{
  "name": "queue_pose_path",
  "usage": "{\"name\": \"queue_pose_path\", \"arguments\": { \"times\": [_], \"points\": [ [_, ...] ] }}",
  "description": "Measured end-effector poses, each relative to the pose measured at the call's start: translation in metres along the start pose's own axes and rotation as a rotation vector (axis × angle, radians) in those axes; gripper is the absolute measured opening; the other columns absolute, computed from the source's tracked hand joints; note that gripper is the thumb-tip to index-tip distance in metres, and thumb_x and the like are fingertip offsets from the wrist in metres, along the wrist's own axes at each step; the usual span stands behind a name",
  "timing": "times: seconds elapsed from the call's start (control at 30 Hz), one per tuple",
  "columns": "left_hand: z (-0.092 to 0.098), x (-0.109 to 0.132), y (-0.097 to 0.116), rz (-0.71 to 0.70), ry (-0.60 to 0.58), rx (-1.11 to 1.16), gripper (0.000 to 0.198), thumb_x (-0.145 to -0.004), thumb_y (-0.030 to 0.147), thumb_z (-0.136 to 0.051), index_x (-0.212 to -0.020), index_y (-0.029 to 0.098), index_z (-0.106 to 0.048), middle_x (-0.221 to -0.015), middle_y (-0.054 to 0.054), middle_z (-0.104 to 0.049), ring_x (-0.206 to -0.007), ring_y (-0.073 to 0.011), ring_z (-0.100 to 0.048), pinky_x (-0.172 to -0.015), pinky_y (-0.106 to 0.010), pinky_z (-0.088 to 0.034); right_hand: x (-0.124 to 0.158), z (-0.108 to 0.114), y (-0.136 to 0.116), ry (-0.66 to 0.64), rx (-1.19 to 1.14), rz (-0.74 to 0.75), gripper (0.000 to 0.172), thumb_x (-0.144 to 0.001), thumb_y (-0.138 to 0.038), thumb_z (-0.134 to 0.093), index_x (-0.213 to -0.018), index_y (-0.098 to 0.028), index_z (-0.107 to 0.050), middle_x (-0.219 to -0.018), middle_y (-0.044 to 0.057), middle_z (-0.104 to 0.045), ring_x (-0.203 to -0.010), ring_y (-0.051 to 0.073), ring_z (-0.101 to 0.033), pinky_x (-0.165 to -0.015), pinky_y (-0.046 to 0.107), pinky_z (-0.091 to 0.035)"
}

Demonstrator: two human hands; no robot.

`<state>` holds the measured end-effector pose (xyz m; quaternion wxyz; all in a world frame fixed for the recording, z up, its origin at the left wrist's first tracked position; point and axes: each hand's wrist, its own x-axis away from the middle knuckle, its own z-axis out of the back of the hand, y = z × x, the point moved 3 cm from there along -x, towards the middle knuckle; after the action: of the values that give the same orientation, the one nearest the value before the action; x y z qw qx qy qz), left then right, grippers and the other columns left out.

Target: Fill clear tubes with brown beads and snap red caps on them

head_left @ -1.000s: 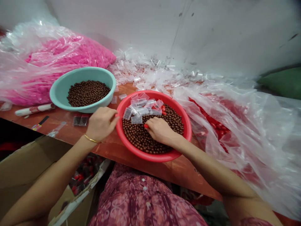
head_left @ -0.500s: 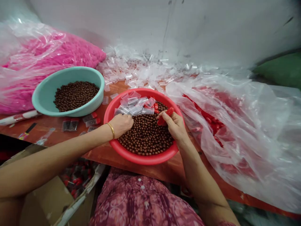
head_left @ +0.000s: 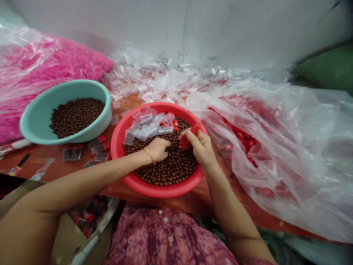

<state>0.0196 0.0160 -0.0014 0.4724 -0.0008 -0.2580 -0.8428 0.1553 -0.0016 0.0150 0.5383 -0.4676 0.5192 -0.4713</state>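
Observation:
A red basin [head_left: 157,190] holds many brown balls [head_left: 165,171], with clear plastic cases [head_left: 150,129] heaped at its back left and small red pieces [head_left: 175,124] beside them. My left hand [head_left: 159,149], with a gold bangle at the wrist, is over the balls with its fingers bent together; something dark shows at the fingertips, too small to make out. Over the basin's right side, my right hand [head_left: 197,141] is closed on a red plastic piece [head_left: 195,129].
Left stands a teal basin [head_left: 66,140] of brown balls, behind it a bag of pink pieces [head_left: 68,55]. Clear cases [head_left: 165,81] lie scattered along the wall. A plastic bag [head_left: 289,147] with red pieces lies right. Below left is a cardboard box [head_left: 66,235].
My left hand has moved right, from the clear cases onto the brown balls. My right hand still holds the red piece. The view has shifted slightly, moving the basins left in the picture.

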Motion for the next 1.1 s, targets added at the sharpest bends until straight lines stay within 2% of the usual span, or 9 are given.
{"name": "queue_pose_path", "arguments": {
  "times": [0.1,0.2,0.37,0.5,0.63,0.73,0.9,1.0,1.1],
  "points": [
    [0.000,-0.002,-0.008,-0.012,0.005,0.557,0.019,-0.063,0.002,-0.054,-0.078,0.013,-0.058,-0.068,0.001,-0.062,-0.068,-0.0117,-0.058,-0.068,-0.023,-0.046,-0.002,0.002,0.001,0.023,-0.004,-0.007,0.040,-0.076,-0.057,-0.055,-0.068,-0.018,-0.058,-0.058,-0.001,-0.058,-0.050,0.010,-0.052,-0.047,0.022,-0.040],
    [0.004,0.006,-0.013,-0.027,0.014,1.029,0.023,-0.062,0.003,-0.058,-0.083,0.012,-0.055,-0.076,0.001,-0.063,-0.072,-0.0080,-0.058,-0.073,-0.022,-0.045,-0.002,0.002,0.003,0.032,-0.020,-0.014,0.039,-0.078,-0.055,-0.053,-0.067,-0.018,-0.058,-0.057,-0.001,-0.058,-0.049,0.010,-0.053,-0.047,0.021,-0.040],
    [0.012,0.031,-0.012,0.024,-0.024,1.366,0.031,-0.065,0.017,-0.068,-0.094,0.015,-0.058,-0.100,-0.005,-0.063,-0.086,-0.0115,-0.058,-0.074,-0.024,-0.048,-0.001,-0.002,0.005,-0.006,-0.039,0.005,0.033,-0.079,-0.049,-0.054,-0.068,-0.018,-0.055,-0.058,-0.002,-0.057,-0.051,0.009,-0.052,-0.050,0.021,-0.041],
    [0.012,0.042,-0.010,0.005,-0.043,1.411,0.039,-0.065,0.027,-0.071,-0.101,0.018,-0.058,-0.097,-0.004,-0.061,-0.084,-0.0135,-0.058,-0.070,-0.026,-0.050,0.002,-0.007,0.007,-0.056,-0.008,-0.002,0.029,-0.078,-0.047,-0.056,-0.070,-0.019,-0.052,-0.056,-0.004,-0.053,-0.049,0.008,-0.049,-0.048,0.021,-0.039],
    [0.010,0.042,-0.013,-0.050,0.067,1.302,0.040,-0.063,0.024,-0.072,-0.099,0.015,-0.057,-0.088,-0.003,-0.061,-0.079,-0.0129,-0.056,-0.071,-0.027,-0.048,0.006,-0.007,0.007,-0.092,-0.059,-0.011,0.030,-0.082,-0.050,-0.048,-0.080,-0.020,-0.052,-0.051,-0.007,-0.041,-0.039,0.007,-0.036,-0.038,0.020,-0.029],
    [0.010,0.039,-0.013,-0.109,0.136,1.181,0.035,-0.061,0.021,-0.072,-0.092,0.012,-0.058,-0.084,-0.001,-0.060,-0.079,-0.0120,-0.055,-0.077,-0.028,-0.045,0.009,-0.008,0.001,-0.131,-0.022,0.018,0.037,-0.087,-0.052,-0.039,-0.086,-0.019,-0.055,-0.054,-0.006,-0.043,-0.042,0.007,-0.037,-0.038,0.020,-0.028],
    [0.009,0.041,-0.007,-0.118,0.027,1.181,0.039,-0.068,0.029,-0.066,-0.099,0.014,-0.049,-0.073,0.002,-0.056,-0.058,-0.0088,-0.052,-0.052,-0.022,-0.041,0.015,-0.022,-0.015,-0.226,0.093,-0.026,0.039,-0.084,-0.053,-0.044,-0.088,-0.017,-0.060,-0.053,-0.005,-0.047,-0.039,0.006,-0.038,-0.037,0.020,-0.028],
    [0.011,0.045,-0.004,-0.114,-0.010,1.196,0.040,-0.069,0.028,-0.063,-0.102,0.014,-0.046,-0.068,0.004,-0.055,-0.052,-0.0070,-0.050,-0.048,-0.020,-0.040,0.016,-0.027,-0.018,-0.229,0.059,-0.094,0.041,-0.083,-0.053,-0.045,-0.081,-0.015,-0.063,-0.048,-0.005,-0.045,-0.035,0.005,-0.033,-0.034,0.019,-0.025],
    [0.015,0.047,-0.001,-0.122,0.021,1.206,0.028,-0.068,0.024,-0.062,-0.091,0.014,-0.047,-0.064,0.005,-0.052,-0.049,-0.0052,-0.048,-0.047,-0.019,-0.039,0.015,-0.026,-0.017,-0.211,-0.064,-0.172,0.032,-0.078,-0.044,-0.051,-0.081,-0.016,-0.064,-0.052,-0.005,-0.047,-0.035,0.004,-0.035,-0.033,0.019,-0.025]
  ]
}}
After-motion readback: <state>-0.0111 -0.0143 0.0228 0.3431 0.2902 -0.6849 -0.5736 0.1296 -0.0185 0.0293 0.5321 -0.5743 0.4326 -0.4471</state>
